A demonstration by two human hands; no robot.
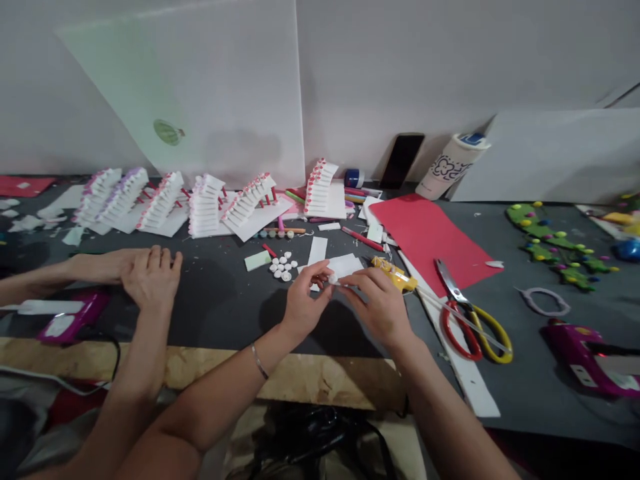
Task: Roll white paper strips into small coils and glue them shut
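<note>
My left hand (306,299) is closed, pinching a small white coil (333,279) that looks like rolled paper. The fingers of my right hand (381,308) press together at the coil's right side, on what seems to be its strip end, partly hidden. Left of my hands lies a cluster of round white coils (281,267) beside a pale green card (257,261). Beneath and behind my fingers are white paper pieces (345,263). A yellow glue gun (395,273) rests just past my right hand.
Scissors (467,313) lie partly over a white strip, near a red sheet (430,237). Small white stair-like models (250,203) line the wall. At left, a co-worker's hands (153,277) rest near a purple glue gun (75,320). A cup (450,167) and phone (401,160) stand behind.
</note>
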